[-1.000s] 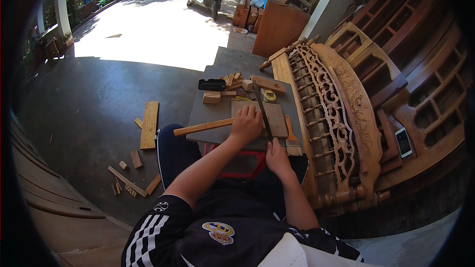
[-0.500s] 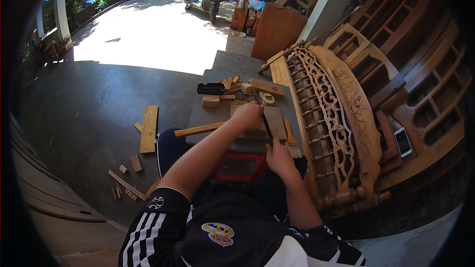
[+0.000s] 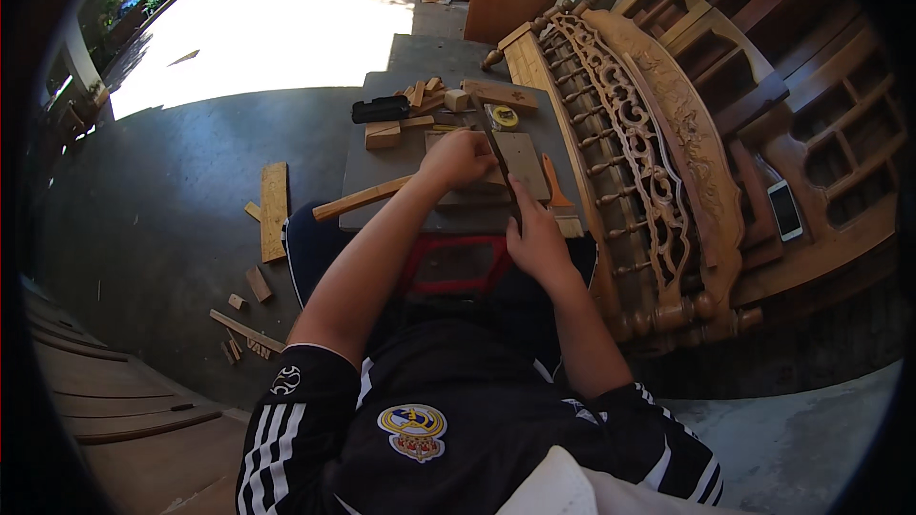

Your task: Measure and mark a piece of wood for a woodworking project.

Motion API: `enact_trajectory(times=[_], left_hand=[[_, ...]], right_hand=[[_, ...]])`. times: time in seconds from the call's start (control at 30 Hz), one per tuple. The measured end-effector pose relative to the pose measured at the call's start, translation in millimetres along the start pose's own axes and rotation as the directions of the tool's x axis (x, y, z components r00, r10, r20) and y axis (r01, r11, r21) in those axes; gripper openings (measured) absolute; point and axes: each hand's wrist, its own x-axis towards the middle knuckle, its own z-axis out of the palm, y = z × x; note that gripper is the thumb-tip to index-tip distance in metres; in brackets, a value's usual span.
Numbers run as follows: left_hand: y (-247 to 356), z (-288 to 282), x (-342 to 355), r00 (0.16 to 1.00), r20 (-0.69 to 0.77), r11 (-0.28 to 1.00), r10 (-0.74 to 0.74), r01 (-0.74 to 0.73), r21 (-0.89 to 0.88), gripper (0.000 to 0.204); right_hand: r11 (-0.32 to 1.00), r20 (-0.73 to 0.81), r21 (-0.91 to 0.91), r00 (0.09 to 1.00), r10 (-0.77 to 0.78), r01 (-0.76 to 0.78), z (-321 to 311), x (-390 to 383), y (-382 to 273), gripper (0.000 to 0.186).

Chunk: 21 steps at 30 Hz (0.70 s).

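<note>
My right hand [image 3: 537, 234] is closed around the near end of a long, dark, narrow bar-like tool [image 3: 498, 154], which slants away over a flat wooden board [image 3: 522, 151]. Just left of the tool, my left hand [image 3: 460, 160] rests over the board with curled fingers; what they pinch, if anything, is hidden. A pale wooden handle or stick [image 3: 363, 198] runs beneath my left forearm, and its far end is covered. An orange-handled paintbrush [image 3: 555, 183] lies right of the board. Beyond the hands sits a yellow tape measure [image 3: 504, 117].
The low grey table [image 3: 367, 160] also bears a black case [image 3: 379, 110], wood blocks [image 3: 384, 134] and a plank [image 3: 501, 93]. A carved wooden headboard [image 3: 658, 133] leans along the right, with a phone [image 3: 785, 210] beyond it. Wood offcuts [image 3: 274, 215] lie on the left floor.
The view has tipped downward, so the table appears higher in the picture. My left hand has shifted left of the tool's far part; my right hand keeps its grip.
</note>
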Motion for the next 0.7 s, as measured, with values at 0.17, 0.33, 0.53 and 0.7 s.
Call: enact_trajectory(times=[0.17, 0.33, 0.53, 0.7], left_hand=[[1.1, 15.8, 5.1, 0.997, -0.078, 0.986, -0.009, 0.022, 0.167, 0.030], [-5.6, 0.1, 8.6, 0.994, -0.061, 0.991, -0.086, 0.091, 0.100, 0.056], [3.3, 24.9, 17.4, 0.986, -0.158, 0.998, -0.057, 0.060, 0.012, 0.093], [11.7, 29.2, 28.7, 0.936, -0.324, 0.991, -0.136, 0.123, -0.061, 0.089]], right_hand=[[0.978, -0.093, 0.194, 0.991, 0.100, -0.080, -11.9, -16.9, 8.4, 0.064], [0.984, -0.287, 0.171, 0.958, -0.009, 0.060, -2.7, -35.3, 14.3, 0.048], [0.986, -0.446, 0.110, 0.893, -0.063, 0.125, 7.9, -40.1, 23.3, 0.034], [0.983, -0.433, 0.104, 0.896, -0.095, 0.155, 14.3, -42.9, 26.7, 0.036]])
